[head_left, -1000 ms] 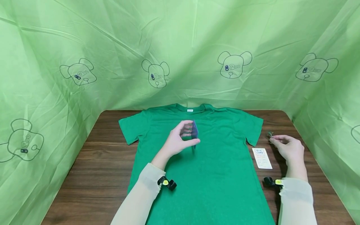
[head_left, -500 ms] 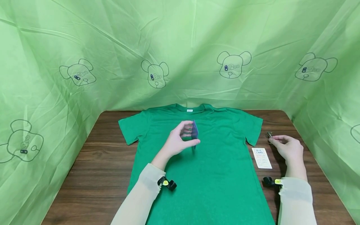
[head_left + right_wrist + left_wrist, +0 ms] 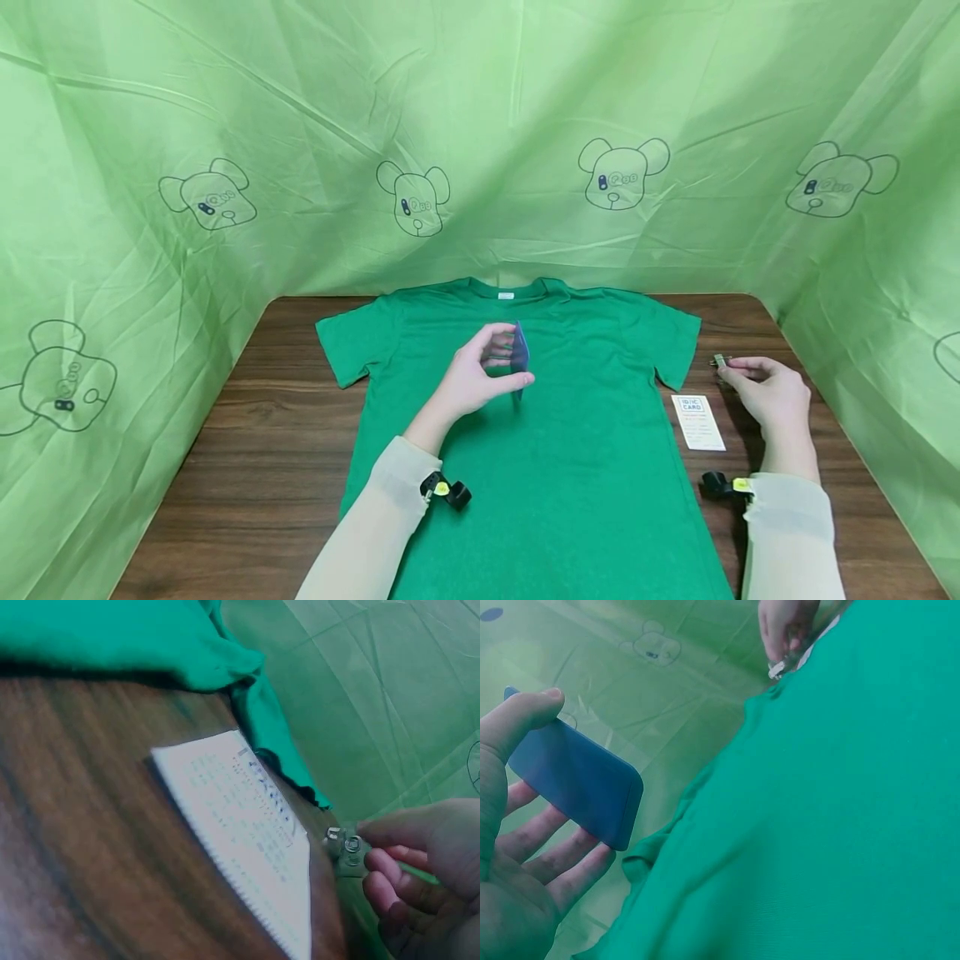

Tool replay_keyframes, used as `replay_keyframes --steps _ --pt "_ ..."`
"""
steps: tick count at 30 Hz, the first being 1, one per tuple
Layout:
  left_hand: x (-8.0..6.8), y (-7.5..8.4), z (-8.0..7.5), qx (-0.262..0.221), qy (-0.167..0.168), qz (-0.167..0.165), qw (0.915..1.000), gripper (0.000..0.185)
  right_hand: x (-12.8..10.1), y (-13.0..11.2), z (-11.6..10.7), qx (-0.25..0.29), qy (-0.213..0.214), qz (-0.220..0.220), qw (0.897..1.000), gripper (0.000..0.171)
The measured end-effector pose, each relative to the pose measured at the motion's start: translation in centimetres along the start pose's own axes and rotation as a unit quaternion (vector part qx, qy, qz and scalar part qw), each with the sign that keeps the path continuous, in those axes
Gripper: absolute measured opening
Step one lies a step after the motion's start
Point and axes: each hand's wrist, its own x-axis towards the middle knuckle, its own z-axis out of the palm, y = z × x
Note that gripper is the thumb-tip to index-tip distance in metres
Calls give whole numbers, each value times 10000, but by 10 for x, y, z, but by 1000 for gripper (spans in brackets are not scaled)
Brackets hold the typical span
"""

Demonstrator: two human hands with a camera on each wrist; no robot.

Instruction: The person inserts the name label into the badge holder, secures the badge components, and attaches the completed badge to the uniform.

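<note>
A green T-shirt (image 3: 540,433) lies spread flat on the brown wooden table (image 3: 247,450). Above its chest my left hand (image 3: 480,375) holds a blue card holder (image 3: 519,357) upright between thumb and fingers; in the left wrist view the blue card holder (image 3: 577,780) rests on my fingers (image 3: 547,859) under the thumb. On the table to the shirt's right, my right hand (image 3: 765,387) pinches a small metal clip (image 3: 720,361). The metal clip (image 3: 345,847) shows at my fingertips in the right wrist view, beside a white card (image 3: 247,825). The white card (image 3: 698,422) lies flat on the wood.
Green cloth printed with bear outlines (image 3: 615,171) walls the table at the back and both sides. The shirt's right sleeve (image 3: 675,346) reaches close to the white card. Bare wood (image 3: 750,317) shows at the back right corner.
My right hand with the small metal clip has shifted very slightly. The left hand and the blue holder have stayed in place.
</note>
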Motion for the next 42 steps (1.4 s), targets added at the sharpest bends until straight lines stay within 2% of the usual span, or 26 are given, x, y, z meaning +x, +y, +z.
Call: replay_keyframes --steps 5,11,15,20,25,32,35,42 --pt "-1 1 0 -13 0 2 10000 75 -3 -11 -5 329 271 -366 9984 42" --pt "-2 3 1 99 13 -6 10000 73 -18 -49 -4 905 437 -1154 9882 36" --pt "-3 5 4 308 61 10 9995 71 -30 -82 6 1355 211 -1901 9721 30" --pt "-4 12 8 560 139 156 9982 72 -49 -119 18 1586 -425 -2542 9531 25" --pt "-5 15 13 800 259 176 9963 73 -71 -147 33 1909 -1071 -2659 9388 25" --pt "-6 19 21 991 298 245 9943 74 -95 -171 55 2486 -1597 -2745 9150 23" --pt "-6 21 23 1078 265 247 9935 75 -103 -177 61 2528 -1847 -2645 9122 24" --pt "-7 24 26 1363 198 319 9900 76 -110 -181 73 2254 -2199 -2552 9142 30"
